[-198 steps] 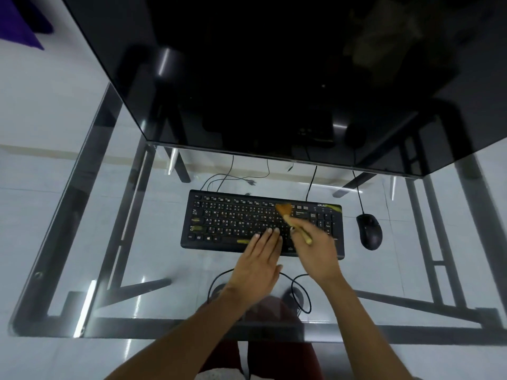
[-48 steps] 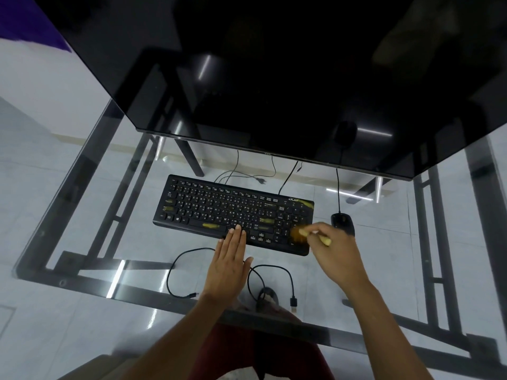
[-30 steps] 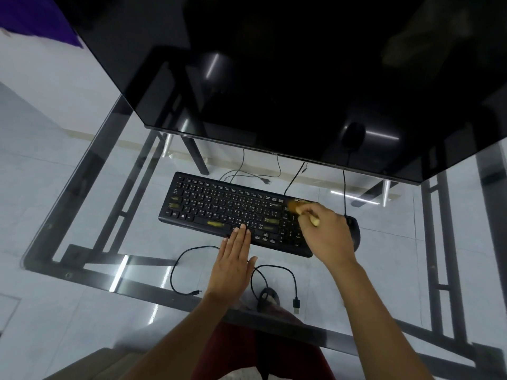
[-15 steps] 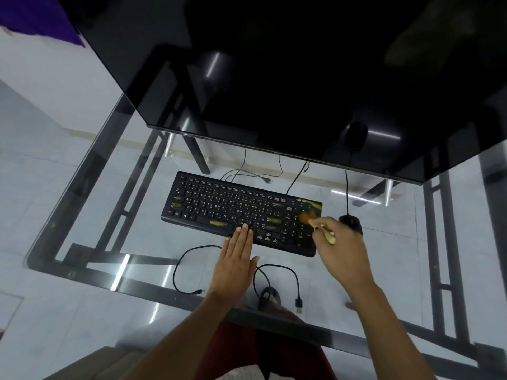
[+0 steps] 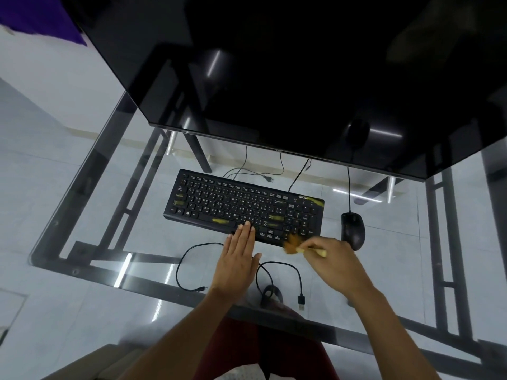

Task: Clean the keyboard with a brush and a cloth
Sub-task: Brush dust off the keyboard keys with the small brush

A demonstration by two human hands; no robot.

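A black keyboard (image 5: 241, 207) with yellowish smears lies on the glass table (image 5: 90, 204). My left hand (image 5: 238, 259) lies flat with straight fingers, its fingertips pressing the keyboard's front edge. My right hand (image 5: 334, 264) grips a small wooden-handled brush (image 5: 295, 246). The orange bristles, blurred by motion, are at the front right corner of the keyboard, just off its edge. No cloth is in view.
A large black monitor (image 5: 274, 78) hangs over the back of the table. A black mouse (image 5: 352, 230) sits right of the keyboard, close to my right hand. A loose black USB cable (image 5: 274, 270) loops on the glass near the front edge.
The brush has swept down the number pad toward me, from its upper keys to the front right corner. My left hand has stayed on the front edge.
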